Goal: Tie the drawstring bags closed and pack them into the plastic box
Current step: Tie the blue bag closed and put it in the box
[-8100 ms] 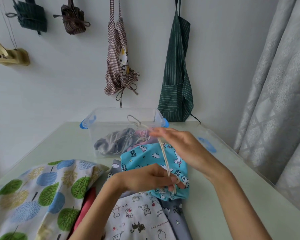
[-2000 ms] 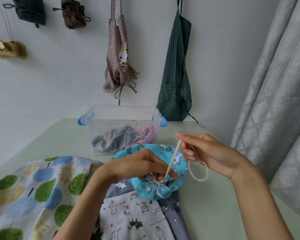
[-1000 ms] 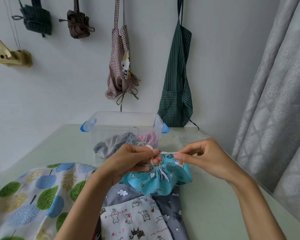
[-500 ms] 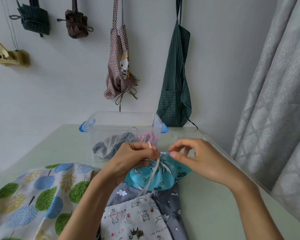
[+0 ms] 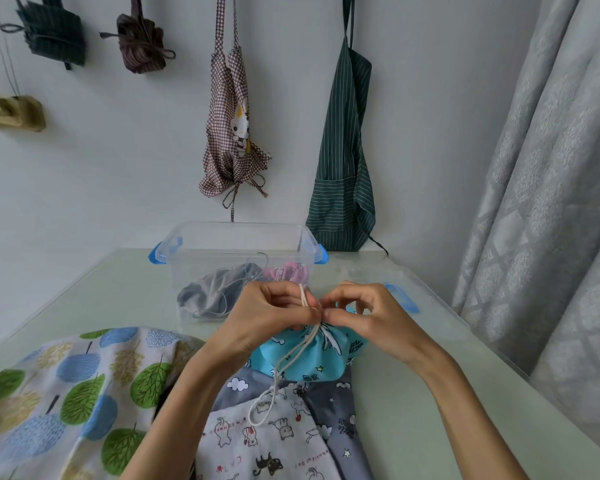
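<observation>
Pale green desk (image 5: 413, 393) carries the bags. Left hand (image 5: 271, 317) and right hand (image 5: 371, 317) fingers are closed, pinching the cream drawstring (image 5: 284, 362) above the blue bag (image 5: 312, 355). Its loop hangs below the fingers.

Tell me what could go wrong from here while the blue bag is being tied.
1. Both hands, left hand and right hand, pinch the cord at the gathered neck of the blue bag; a slip could let the neck loosen before the knot is set.
2. The cord's free loop hangs over the cat-print bag below and might snag or drag it.
3. The plastic box already holds bags with loose strings, which may tangle during packing.
</observation>
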{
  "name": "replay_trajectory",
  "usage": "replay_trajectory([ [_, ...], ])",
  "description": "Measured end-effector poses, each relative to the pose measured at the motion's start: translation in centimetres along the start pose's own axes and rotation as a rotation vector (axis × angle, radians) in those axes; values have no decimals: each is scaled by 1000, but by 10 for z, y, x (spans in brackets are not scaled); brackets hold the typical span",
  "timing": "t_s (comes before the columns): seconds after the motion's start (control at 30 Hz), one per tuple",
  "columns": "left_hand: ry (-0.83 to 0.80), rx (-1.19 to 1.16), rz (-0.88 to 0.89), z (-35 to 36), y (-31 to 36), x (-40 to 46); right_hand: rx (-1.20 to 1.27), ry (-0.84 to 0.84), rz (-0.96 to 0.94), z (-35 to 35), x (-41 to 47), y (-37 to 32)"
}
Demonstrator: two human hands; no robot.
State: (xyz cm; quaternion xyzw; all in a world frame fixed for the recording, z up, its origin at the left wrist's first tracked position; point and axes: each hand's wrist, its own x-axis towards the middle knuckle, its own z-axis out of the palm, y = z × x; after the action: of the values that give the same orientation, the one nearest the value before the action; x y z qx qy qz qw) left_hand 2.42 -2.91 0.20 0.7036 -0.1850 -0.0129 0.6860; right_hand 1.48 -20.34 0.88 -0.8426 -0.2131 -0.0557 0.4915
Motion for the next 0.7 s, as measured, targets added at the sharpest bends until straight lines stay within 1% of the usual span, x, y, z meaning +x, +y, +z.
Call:
replay_trajectory([
  [0.1,28,43,76,1,3,-2,-19,52,-17,4,0,0],
  [0.23,193,221,206,3,0,-1,-65,81,-10,7,1,1],
  [0.3,264,228,233,6,-3,-2,-65,98,-16,6,1,-1],
  [0.4,328,181,254,11,-9,-1,-64,120,-15,2,-1,-3],
  [0.5,355,189,242,12,-14,1,-10,69,81,-5,-3,0],
  [0.57,336,213,231,13,-16,1,12,44,139,-7,-3,2],
  [0.7,324,238,213,11,-18,3,46,1,181,-6,-4,0],
])
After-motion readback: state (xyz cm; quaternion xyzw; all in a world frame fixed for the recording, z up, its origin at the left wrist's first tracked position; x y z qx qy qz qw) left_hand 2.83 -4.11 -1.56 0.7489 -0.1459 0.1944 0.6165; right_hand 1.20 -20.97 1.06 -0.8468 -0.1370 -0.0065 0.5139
